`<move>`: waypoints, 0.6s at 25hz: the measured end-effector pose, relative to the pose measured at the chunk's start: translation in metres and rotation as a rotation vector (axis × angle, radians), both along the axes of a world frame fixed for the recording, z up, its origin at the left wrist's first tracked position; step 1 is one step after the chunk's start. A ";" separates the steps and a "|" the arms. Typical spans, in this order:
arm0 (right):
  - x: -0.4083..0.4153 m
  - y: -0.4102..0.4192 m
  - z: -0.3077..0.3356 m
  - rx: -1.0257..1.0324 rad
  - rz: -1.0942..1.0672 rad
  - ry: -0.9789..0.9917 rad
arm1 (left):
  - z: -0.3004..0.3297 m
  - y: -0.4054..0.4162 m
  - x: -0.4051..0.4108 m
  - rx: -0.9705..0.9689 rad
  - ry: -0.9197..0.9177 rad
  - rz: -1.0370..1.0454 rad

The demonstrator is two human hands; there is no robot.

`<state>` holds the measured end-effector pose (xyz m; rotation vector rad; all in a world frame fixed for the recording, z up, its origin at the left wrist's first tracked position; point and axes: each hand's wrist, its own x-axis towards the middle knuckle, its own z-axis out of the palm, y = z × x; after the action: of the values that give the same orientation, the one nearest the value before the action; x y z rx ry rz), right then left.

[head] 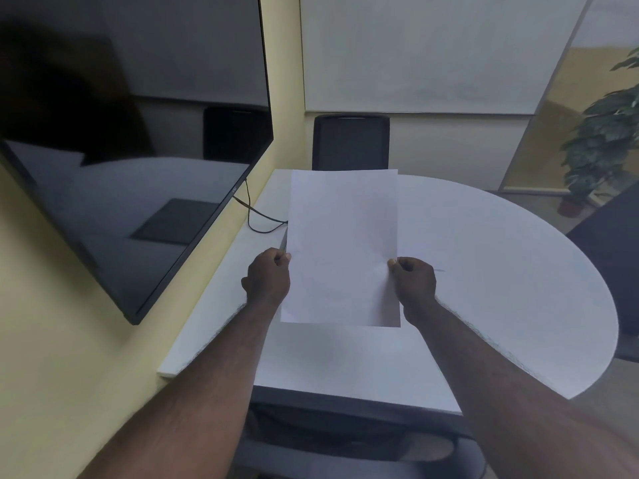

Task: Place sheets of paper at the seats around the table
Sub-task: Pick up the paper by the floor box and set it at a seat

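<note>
Paper is pinched at its side edges by left hand and right hand, its long axis pointing across the desk toward the far chair.

our arms stretched forward, left hand and right hand level, fingers curled, thumbs pinching

A small office meeting room is showing here. A white table with one rounded side is standing against the wall, a large dark screen hanging left of it, a black chair sitting at its far end, a potted plant standing beyond glass to its right.
</note>
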<state>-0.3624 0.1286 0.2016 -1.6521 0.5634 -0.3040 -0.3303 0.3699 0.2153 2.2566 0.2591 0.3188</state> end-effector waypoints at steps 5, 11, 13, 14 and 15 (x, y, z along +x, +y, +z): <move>0.019 -0.014 -0.015 -0.045 0.039 0.054 | -0.014 -0.013 0.015 0.009 0.020 0.014; 0.036 -0.018 -0.033 -0.066 0.075 0.087 | -0.034 -0.020 0.030 -0.006 0.059 0.064; 0.039 -0.017 -0.041 -0.064 0.074 0.114 | -0.044 -0.019 0.035 0.002 0.087 0.074; 0.041 -0.017 -0.046 -0.053 0.080 0.124 | -0.049 -0.019 0.038 0.010 0.101 0.076; 0.043 -0.017 -0.050 -0.043 0.086 0.131 | -0.055 -0.018 0.041 0.018 0.111 0.075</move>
<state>-0.3195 0.1117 0.1513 -1.7418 0.5859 -0.1466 -0.2892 0.3518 0.1603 2.2892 0.4015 0.2362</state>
